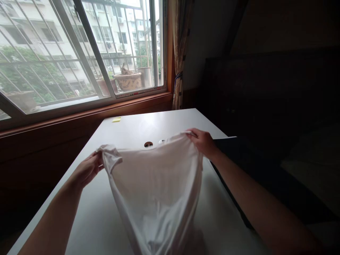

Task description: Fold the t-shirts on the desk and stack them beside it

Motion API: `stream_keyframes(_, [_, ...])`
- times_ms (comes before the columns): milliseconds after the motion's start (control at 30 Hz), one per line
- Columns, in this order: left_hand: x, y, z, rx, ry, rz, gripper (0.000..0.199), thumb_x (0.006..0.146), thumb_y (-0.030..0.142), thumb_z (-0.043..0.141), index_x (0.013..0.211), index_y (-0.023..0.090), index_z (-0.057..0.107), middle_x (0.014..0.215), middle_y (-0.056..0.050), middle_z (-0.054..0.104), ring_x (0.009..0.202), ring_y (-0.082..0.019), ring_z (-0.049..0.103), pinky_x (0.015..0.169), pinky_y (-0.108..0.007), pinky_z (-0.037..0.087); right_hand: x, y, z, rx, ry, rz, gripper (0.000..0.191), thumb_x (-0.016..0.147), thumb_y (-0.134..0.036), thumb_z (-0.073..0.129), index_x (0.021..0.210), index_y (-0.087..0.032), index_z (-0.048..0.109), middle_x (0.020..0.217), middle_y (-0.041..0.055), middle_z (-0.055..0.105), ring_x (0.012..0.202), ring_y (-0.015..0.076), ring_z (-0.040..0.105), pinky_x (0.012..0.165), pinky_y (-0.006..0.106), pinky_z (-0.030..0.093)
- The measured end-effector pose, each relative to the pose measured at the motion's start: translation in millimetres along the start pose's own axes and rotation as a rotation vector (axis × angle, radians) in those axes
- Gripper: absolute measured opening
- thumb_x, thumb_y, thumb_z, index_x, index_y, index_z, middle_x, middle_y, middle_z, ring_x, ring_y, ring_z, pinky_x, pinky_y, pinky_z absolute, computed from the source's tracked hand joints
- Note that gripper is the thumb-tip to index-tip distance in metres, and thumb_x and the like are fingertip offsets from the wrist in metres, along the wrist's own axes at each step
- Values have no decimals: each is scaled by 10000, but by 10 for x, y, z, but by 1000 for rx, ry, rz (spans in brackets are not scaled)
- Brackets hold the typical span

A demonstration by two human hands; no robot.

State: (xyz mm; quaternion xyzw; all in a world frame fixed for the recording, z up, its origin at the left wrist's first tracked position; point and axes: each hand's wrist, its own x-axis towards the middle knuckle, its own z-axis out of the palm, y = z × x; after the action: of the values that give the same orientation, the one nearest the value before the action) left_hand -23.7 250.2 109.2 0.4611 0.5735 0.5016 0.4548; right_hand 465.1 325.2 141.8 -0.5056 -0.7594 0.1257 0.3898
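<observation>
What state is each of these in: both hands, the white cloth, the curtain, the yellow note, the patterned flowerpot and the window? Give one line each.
Left hand: closed on the cloth's edge
Right hand: closed on the cloth's edge
White cloth: spread between the hands, creased lower down
Curtain: gathered and tied
Yellow note: lying on the table
Patterned flowerpot: upright
Window: open or shut, cannot tell

Left forearm bare, in from 8 o'clock, slanting toward between 1 and 2; left hand pinching, aimed same way. Right forearm bare, in from 4 o'clock, slanting toward 10; right hand pinching too, slightly higher in view. Hands well apart.
</observation>
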Motion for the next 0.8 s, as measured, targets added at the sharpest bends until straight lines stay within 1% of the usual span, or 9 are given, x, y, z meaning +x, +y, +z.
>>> stream_keyframes(100, [250,56,81,247,326,174,623,991,465,549,1552,249,386,1608,-177,405,1414,-361,490,1120,-583,449,209,-53,239,-218,332,-186,407,955,-252,570,1356,-226,634,1316,138,639,1198,340,572,1030,540,450])
stream_keyframes(167, [253,28,132,348,386,298,597,987,381,564,1547,254,400,1633,-139,363,1475,-327,407,1223,-549,325,170,-132,368,-245,312,-271,453,946,-208,590,1398,-231,597,1370,147,594,1250,337,540,1053,554,440])
stream_keyframes(233, [109,-43,199,501,251,464,445,985,315,560,1426,257,552,1526,-102,497,1429,-291,460,1233,-503,327,-6,-222,462,-150,152,-344,385,952,-161,583,1323,-244,647,1280,122,642,1209,302,570,1039,511,467])
stream_keyframes(333, [-296,-170,351,771,-215,672,322,999,187,470,1225,286,678,1327,-67,637,1293,-235,573,1131,-443,462,-406,-328,541,75,-286,-444,241,958,-141,604,1124,-254,737,1058,60,710,1025,228,645,926,385,531])
stream_keyframes(400, [-604,-227,481,853,-495,673,400,969,79,412,1167,289,688,1279,-65,657,1258,-211,591,1064,-395,515,-665,-353,562,155,-545,-463,162,923,-180,689,1049,-255,759,1027,36,716,943,198,656,855,327,540])
stream_keyframes(467, [-874,-254,617,904,-654,634,445,912,19,424,1160,289,675,1271,-68,658,1299,-220,554,1068,-400,515,-862,-338,575,164,-674,-443,202,844,-195,787,1036,-256,766,1072,31,711,954,193,650,841,304,533])
stream_keyframes(600, [-1149,-312,832,943,-720,634,395,879,78,578,1207,287,646,1269,-84,653,1272,-261,554,1071,-443,504,-1043,-259,647,132,-697,-397,350,738,-156,861,1058,-264,773,1112,41,701,1062,229,615,903,326,517])
stream_keyframes(700, [-1121,-401,876,991,-672,726,217,964,143,551,1090,261,684,1113,-80,702,1067,-237,636,960,-406,535,-1057,-249,706,113,-686,-390,169,803,-126,793,930,-237,784,984,47,704,995,218,627,865,320,517])
stream_keyframes(800, [-1017,-447,764,986,-626,776,238,1021,177,489,967,248,709,945,-62,722,911,-205,660,876,-356,535,-1032,-284,625,154,-645,-336,88,887,-151,714,883,-218,771,939,47,694,901,191,643,805,298,513])
